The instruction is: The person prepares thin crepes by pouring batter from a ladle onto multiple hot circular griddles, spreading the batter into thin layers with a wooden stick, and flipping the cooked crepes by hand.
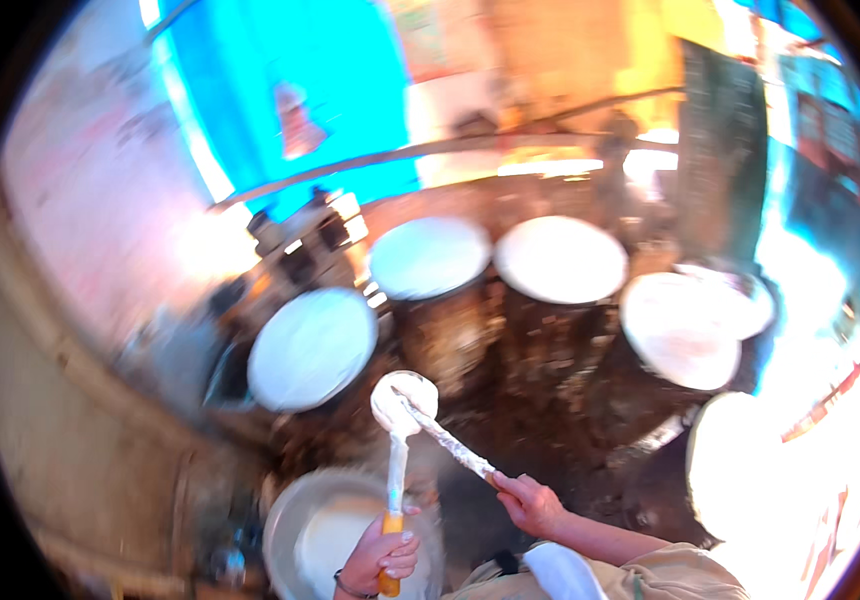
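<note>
My left hand (378,555) grips the yellow handle (390,567) of a white-coated tool with a round head (388,405), held upright over a large basin (285,540) holding white liquid. My right hand (530,505) is closed on a long, white-coated utensil (460,450), angled up-left so its far end rests on or overlaps the round head; I cannot tell which. A white cloth (562,575) lies against my clothing at the lower edge.
Several round white-topped surfaces (560,258) on dark bases (540,340) form an arc ahead and to the right. A pale wall (80,210) and tan ledge (80,440) curve along the left. Poles (340,165) cross before blue and orange sheeting (310,70). The picture is blurred.
</note>
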### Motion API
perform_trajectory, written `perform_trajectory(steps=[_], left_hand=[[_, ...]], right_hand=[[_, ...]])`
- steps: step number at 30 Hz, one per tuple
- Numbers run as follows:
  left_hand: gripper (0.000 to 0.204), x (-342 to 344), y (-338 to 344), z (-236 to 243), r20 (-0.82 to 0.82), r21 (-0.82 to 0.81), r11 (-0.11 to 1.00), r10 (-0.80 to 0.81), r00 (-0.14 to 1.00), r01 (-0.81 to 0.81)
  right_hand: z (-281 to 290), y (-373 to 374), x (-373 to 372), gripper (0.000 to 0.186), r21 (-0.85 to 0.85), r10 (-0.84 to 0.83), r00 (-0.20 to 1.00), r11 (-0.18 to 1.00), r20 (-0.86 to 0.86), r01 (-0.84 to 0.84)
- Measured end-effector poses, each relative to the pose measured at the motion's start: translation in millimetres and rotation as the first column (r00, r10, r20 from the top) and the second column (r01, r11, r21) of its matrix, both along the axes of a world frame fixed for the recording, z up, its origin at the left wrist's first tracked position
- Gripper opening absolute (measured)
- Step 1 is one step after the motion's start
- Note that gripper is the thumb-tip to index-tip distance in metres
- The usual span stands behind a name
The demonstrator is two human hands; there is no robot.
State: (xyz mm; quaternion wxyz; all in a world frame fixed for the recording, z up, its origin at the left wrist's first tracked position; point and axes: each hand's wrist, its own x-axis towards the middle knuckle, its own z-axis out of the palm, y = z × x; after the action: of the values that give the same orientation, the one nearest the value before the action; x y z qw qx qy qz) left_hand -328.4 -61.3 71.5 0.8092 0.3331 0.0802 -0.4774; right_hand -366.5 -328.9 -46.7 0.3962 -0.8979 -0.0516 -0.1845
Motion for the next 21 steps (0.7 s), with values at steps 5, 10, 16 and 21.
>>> perform_trajectory(steps=[5, 10, 16, 21], left_hand=[[0.034, 65, -169, 52, 0.142, 0.063, 0.899, -0.437, 0.888, 0.432], [0.037, 69, -370, 69, 0.241, 0.124, 0.672, -0.734, 0.635, 0.73], [0.044, 41, -552, -8, 0.233, 0.266, 0.606, -0.795, 0.56, 0.749], [0.062, 40, -648, -96, 0.539, 0.532, 0.619, -0.774, 0.332, 0.578]], right_hand=[[27, -105, -26, 0.038, 0.265, -0.433, 0.889, 0.884, 0.15, 0.385], [50, -199, -57, 0.032, 0.554, -0.77, 0.637, 0.524, -0.015, 0.646], [-7, -294, -61, 0.031, 0.722, -0.846, 0.433, 0.087, -0.31, 0.687], [-75, -350, -51, 0.03, 0.784, -0.879, 0.291, -0.137, -0.377, 0.605]])
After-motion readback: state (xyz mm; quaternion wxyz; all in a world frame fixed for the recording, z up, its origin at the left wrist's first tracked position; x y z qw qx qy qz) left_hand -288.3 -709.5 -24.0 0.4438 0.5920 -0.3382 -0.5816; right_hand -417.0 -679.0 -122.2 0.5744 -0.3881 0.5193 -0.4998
